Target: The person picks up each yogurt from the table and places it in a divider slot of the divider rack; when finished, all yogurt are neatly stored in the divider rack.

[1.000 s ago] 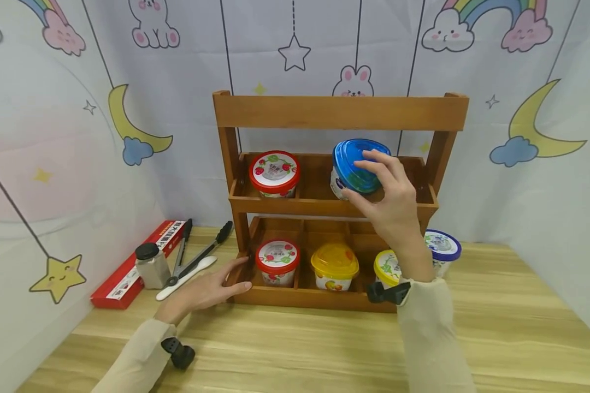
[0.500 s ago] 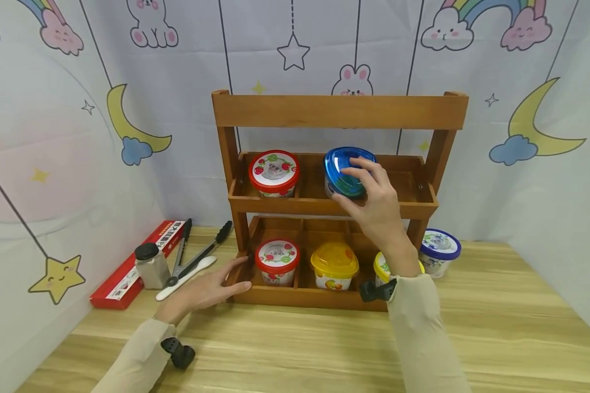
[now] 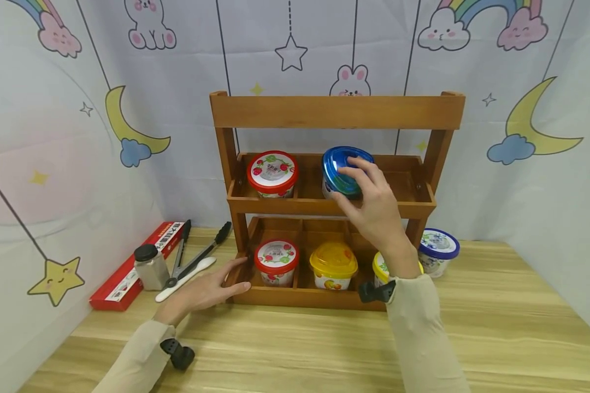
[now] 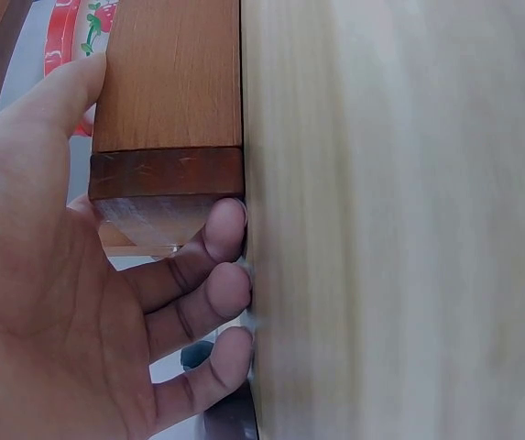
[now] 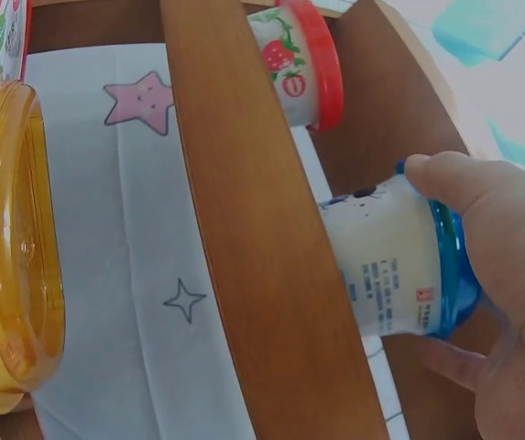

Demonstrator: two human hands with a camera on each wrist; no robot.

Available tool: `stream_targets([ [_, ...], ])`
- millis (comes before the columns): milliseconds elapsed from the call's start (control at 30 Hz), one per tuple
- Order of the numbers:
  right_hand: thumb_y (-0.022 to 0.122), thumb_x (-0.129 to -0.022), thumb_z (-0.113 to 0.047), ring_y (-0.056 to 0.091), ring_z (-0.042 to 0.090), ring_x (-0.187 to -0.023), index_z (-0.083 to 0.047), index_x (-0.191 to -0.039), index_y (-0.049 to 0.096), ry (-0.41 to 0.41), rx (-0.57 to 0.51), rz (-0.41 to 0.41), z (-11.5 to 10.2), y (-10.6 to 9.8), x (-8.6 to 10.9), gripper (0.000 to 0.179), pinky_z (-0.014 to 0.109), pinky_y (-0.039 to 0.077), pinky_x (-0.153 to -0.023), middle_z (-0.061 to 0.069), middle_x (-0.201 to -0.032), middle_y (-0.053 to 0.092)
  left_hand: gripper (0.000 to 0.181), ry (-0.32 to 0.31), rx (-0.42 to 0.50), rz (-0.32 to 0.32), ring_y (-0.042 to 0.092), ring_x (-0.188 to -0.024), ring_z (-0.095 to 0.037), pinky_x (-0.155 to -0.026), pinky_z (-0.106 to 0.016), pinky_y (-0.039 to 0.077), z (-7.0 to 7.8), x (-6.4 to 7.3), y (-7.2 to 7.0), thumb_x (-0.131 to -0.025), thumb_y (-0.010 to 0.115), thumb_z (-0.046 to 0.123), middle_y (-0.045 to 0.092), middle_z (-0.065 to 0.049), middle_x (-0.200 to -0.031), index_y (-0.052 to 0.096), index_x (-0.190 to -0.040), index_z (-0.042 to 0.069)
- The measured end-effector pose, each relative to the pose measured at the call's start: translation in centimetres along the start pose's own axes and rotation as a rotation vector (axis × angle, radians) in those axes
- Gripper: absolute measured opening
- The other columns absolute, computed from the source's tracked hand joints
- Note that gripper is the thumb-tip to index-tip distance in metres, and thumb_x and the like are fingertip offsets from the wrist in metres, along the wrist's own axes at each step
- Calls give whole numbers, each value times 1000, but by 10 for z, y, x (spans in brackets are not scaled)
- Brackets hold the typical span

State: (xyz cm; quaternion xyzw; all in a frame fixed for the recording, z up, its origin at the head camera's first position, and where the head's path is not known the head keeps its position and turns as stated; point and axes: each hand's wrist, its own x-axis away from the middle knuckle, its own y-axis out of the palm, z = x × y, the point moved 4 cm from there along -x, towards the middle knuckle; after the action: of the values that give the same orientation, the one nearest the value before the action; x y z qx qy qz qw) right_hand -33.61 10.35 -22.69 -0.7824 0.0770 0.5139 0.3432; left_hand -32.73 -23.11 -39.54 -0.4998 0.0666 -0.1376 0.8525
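My right hand (image 3: 373,210) grips a white tub with a blue lid (image 3: 343,170), thumb and fingers around the lid. The tub is within the middle of the upper tier of a two-tier wooden rack (image 3: 339,112), slightly tilted. In the right wrist view its printed white side (image 5: 390,261) shows behind the tier's front board. My left hand (image 3: 201,295) holds the rack's lower left corner, thumb on the front board and fingers curled at the end, as the left wrist view shows. Beside the blue-lidded tub stands a red-lidded tub (image 3: 272,173).
The lower tier bears a red-lidded tub (image 3: 277,262), a yellow-lidded tub (image 3: 333,266) and another yellow-lidded one (image 3: 381,267). A purple-lidded tub (image 3: 437,251) stands behind the rack's right end. At left lie a red box (image 3: 123,281), a jar (image 3: 151,267), tongs (image 3: 201,256) and a white spoon (image 3: 184,281).
My right hand has moved left and slightly down with the blue-lidded tub, which has levelled somewhat and sits lower in the upper tier. The left hand has stayed put.
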Motion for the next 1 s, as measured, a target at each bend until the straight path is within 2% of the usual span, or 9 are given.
stream_targets([
  [300, 82, -85, -17, 52, 36, -128, -4, -114, 67, -37, 20, 135, -5, 1, 1, 36, 48, 50, -98, 20, -133, 54, 78, -9, 5, -5, 62, -112, -41, -96, -64, 43, 0, 0, 1, -94, 53, 65, 46, -26, -148, 29, -158, 28],
  [467, 78, -89, -17, 49, 37, -132, -5, -120, 66, -41, 14, 119, -2, 1, 0, 35, 50, 50, -97, 19, -138, 52, 78, 3, 1, 1, 62, -111, -42, -96, -64, 43, 0, -1, 1, -94, 53, 64, 45, -26, -149, 29, -158, 26],
  [700, 73, -92, -14, 37, 35, -143, -8, -129, 64, -45, 3, 74, 4, 0, 1, 38, 51, 45, -103, 18, -150, 44, 78, -8, -10, 2, 65, -107, -38, -96, -64, 43, -1, -2, 2, -94, 53, 65, 47, -25, -147, 29, -158, 27],
  [833, 74, -92, -17, 39, 36, -141, -9, -129, 63, -43, 22, 96, 4, 0, 1, 40, 52, 43, -105, 18, -150, 43, 77, -9, -14, 6, 61, -113, -42, -98, -65, 41, -2, -2, 1, -95, 53, 64, 46, -25, -148, 29, -158, 28],
  [1000, 78, -89, -21, 43, 34, -134, -6, -129, 61, -14, 48, 154, 4, 1, 2, 45, 50, 42, -107, 20, -146, 45, 78, -10, -14, 9, 62, -112, -41, -98, -65, 41, -2, -2, 1, -94, 54, 64, 47, -25, -147, 30, -158, 27],
])
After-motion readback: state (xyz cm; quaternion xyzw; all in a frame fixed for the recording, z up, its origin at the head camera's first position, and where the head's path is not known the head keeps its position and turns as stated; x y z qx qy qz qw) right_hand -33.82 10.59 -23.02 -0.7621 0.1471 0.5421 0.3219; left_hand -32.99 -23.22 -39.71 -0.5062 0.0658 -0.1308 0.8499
